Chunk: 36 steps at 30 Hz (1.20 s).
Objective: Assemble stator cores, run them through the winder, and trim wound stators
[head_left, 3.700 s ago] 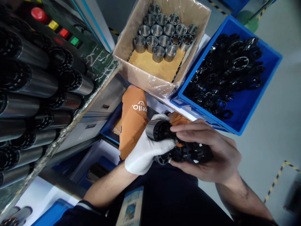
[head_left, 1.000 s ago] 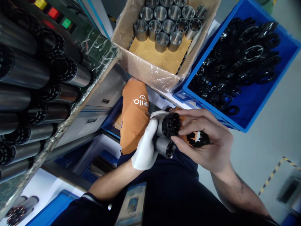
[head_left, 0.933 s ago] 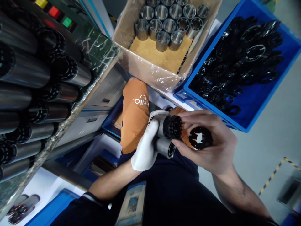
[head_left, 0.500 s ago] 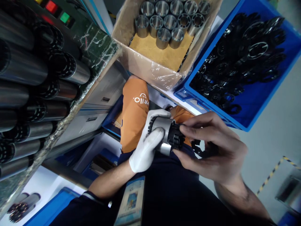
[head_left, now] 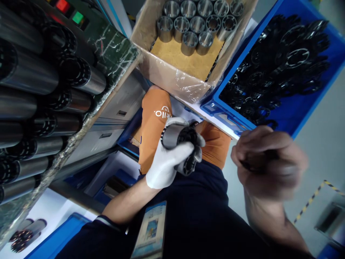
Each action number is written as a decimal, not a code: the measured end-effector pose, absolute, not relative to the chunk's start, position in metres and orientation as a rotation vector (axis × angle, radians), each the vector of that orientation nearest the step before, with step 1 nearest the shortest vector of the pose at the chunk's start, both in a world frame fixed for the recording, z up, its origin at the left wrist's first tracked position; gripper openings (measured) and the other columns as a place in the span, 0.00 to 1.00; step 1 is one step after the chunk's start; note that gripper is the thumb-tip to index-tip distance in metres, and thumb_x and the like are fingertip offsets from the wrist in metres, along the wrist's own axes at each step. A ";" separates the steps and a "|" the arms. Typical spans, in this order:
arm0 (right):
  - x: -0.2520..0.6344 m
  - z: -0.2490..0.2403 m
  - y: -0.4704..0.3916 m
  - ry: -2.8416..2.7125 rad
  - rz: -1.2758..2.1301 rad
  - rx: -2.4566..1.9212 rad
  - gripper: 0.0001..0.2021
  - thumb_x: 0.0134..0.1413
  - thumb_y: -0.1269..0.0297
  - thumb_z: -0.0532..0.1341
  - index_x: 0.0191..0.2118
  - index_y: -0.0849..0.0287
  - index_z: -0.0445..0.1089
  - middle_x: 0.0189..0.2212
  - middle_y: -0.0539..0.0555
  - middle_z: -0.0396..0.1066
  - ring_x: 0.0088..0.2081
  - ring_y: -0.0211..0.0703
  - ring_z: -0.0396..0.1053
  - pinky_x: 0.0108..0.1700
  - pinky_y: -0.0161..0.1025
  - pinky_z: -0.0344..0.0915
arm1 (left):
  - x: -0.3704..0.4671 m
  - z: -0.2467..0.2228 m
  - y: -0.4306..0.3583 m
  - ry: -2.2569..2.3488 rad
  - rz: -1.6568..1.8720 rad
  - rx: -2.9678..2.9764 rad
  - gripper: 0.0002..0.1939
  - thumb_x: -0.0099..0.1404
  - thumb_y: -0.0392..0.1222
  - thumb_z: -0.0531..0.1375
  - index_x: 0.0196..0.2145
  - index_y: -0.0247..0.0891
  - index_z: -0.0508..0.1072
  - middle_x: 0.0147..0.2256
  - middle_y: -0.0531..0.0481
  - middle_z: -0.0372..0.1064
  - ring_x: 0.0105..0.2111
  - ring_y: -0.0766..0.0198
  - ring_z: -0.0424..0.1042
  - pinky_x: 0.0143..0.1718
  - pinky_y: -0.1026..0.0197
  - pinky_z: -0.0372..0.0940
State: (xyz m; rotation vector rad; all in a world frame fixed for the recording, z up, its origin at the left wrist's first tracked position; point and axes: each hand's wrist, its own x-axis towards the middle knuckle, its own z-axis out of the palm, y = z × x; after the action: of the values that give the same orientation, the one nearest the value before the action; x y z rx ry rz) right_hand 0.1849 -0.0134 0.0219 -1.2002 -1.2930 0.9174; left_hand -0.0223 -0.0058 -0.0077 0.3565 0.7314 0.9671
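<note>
My left hand [head_left: 168, 162], in a white glove, is wrapped round a metal cylinder [head_left: 172, 136] above my lap. A black slotted ring [head_left: 187, 135] sits at the cylinder's right end, under the gloved fingers. Just below it, another round part [head_left: 188, 166] shows beneath the thumb; whether it is a second cylinder is unclear. Further right, my bare right hand [head_left: 269, 162] is blurred, with its fingers curled round something dark that I cannot make out.
A cardboard box [head_left: 172, 73] holds several metal cylinders at the top. Beside it, a blue crate [head_left: 304, 115] is heaped with black rings. Many cylinders with black ends lie on the green bench [head_left: 114, 54] at left. A badge [head_left: 149, 230] hangs below.
My right hand has moved away from the cylinder to the right. My left hand has turned the cylinder slightly, and its fingers now reach over the black ring.
</note>
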 end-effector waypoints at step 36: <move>0.150 0.004 -0.038 -1.592 0.743 -1.236 0.27 0.56 0.60 0.87 0.61 0.42 0.87 0.48 0.55 0.81 0.40 0.48 0.82 0.32 0.44 0.86 | -0.004 0.013 0.000 1.124 1.185 0.461 0.22 0.81 0.66 0.63 0.53 0.46 0.83 0.53 0.46 0.84 0.68 0.38 0.78 0.67 0.39 0.78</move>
State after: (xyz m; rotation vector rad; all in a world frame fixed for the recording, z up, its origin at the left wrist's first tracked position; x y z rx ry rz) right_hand 0.1502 -0.0380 0.0043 -1.2356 -1.5924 0.7430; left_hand -0.0037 0.0002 0.0129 0.4607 1.1239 1.1850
